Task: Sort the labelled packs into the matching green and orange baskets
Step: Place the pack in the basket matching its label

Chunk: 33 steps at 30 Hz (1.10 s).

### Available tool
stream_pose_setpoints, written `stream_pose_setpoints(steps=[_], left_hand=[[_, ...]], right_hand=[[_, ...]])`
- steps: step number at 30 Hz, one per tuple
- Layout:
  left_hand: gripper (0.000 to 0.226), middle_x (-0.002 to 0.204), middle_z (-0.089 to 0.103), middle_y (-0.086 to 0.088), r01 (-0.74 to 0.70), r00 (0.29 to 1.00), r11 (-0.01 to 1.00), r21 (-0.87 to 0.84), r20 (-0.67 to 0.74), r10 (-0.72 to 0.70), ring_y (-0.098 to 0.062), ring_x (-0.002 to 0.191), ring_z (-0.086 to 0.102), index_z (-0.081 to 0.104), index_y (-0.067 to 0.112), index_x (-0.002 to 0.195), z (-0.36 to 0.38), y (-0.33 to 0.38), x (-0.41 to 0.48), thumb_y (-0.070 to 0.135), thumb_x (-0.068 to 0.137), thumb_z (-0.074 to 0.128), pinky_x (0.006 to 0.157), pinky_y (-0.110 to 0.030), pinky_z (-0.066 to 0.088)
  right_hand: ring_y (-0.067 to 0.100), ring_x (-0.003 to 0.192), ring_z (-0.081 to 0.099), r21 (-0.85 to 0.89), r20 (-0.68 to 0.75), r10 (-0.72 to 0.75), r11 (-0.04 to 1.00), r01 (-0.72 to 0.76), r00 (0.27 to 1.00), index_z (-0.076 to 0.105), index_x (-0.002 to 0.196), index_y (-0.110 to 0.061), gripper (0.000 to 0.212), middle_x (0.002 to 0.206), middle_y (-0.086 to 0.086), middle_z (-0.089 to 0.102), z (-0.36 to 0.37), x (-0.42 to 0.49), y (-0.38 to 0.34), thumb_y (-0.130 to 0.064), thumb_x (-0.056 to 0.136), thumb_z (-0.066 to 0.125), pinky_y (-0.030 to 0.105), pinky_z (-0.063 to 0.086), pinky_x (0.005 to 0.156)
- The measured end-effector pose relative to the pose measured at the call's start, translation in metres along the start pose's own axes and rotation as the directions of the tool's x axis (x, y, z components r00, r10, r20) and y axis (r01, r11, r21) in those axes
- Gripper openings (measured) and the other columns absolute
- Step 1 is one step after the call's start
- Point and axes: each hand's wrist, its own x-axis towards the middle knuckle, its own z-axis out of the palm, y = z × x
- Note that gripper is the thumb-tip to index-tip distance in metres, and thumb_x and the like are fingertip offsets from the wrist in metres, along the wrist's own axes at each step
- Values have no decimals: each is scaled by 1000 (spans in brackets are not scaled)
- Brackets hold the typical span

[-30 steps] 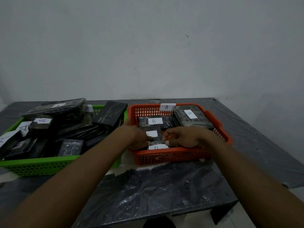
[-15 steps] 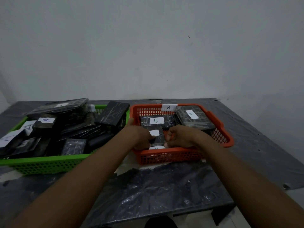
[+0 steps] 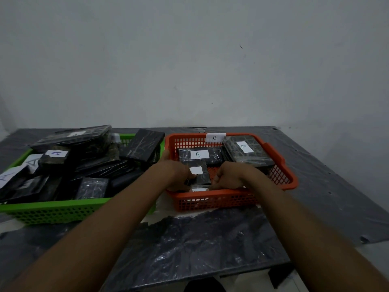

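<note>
We have both hands low in the front of the orange plastic mesh basket (image 3: pixel 231 199). It stands on the desk (image 3: pixel 315 186), just beside the green plastic mesh basket (image 3: pixel 52 209). Between our hands lies the small dark plastic-wrapped pack (image 3: pixel 201 175) with a white label, resting on other packs near the front wall.

Our left hand (image 3: pixel 176 175) curls its fingers onto the pack's left edge, grasping it, with the thumb up by the basket's side wall. Our right hand (image 3: pixel 229 178) is clenched with its knuckles against the pack's right edge. We cannot tell whether it pinches the wrap.

We judge this two-sided hold is meant to square the pack into the gap in front of the wide dark pack labelled B (image 3: pixel 200 154) so it lies flat. The letter on our pack's label is unreadable. The green basket is heaped with dark packs, one labelled A (image 3: pixel 55 153).
</note>
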Motion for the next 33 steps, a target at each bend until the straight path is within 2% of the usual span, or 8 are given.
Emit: stream_pose_setpoints(steps=[10,14,17,21,24,27,30,33], left_hand=[[58,150,47,-2,-17,989,996,-83,-146,5,-25,141,40,39,33,150,8,-4,0,42,96,58,117,-47,22],[58,151,47,-4,-31,990,989,-143,-138,11,-26,141,40,40,30,150,8,-3,0,36,96,60,117,-48,26],[53,146,52,-3,-61,986,981,-186,-165,30,-24,135,47,46,28,147,9,-5,-2,34,96,60,113,-43,35],[34,124,65,7,-182,878,932,-314,-479,10,-15,119,55,64,30,128,26,-14,-16,38,95,60,106,-39,26],[29,101,64,17,-407,717,787,-464,-696,-39,-2,89,61,68,26,121,46,-22,-36,27,92,65,91,-29,50],[27,102,68,13,-491,604,751,-441,-794,-72,-4,90,62,68,26,118,64,-36,-61,21,91,65,80,-21,51],[21,102,70,9,-393,564,794,-464,-803,-191,-5,91,64,70,25,110,79,-65,-84,22,89,69,80,-29,55],[24,101,67,6,-155,568,832,-533,-737,-367,-10,89,64,70,22,109,92,-102,-108,24,85,74,76,-30,53]], right_hand=[[13,97,63,67,-68,-15,998,19,998,77,98,-17,26,100,-2,73,7,-2,-2,-41,88,72,33,48,89],[8,87,53,86,-95,-24,996,33,995,62,82,-32,17,85,-17,57,7,-5,-2,-41,85,76,29,39,85],[9,92,50,95,-107,-14,995,24,994,60,86,-34,18,98,-12,58,7,-10,-2,-42,85,75,29,38,86],[16,100,58,-8,-182,-5,1000,3,983,66,115,-19,32,119,1,65,7,-15,-16,-39,90,70,29,43,81],[19,99,63,-61,-401,-91,996,72,912,63,116,-18,27,113,3,67,11,-16,-40,-34,95,64,34,53,85],[19,97,64,-29,-540,-228,967,253,810,62,106,-22,15,105,1,69,19,-12,-73,-33,96,62,41,54,87],[15,91,60,-29,-608,-386,884,466,694,63,100,-22,10,98,-2,66,30,-5,-106,-31,95,64,36,52,79],[13,93,52,-84,-629,-517,787,611,580,65,95,-24,8,95,-7,63,45,1,-132,-31,92,67,32,47,78]])
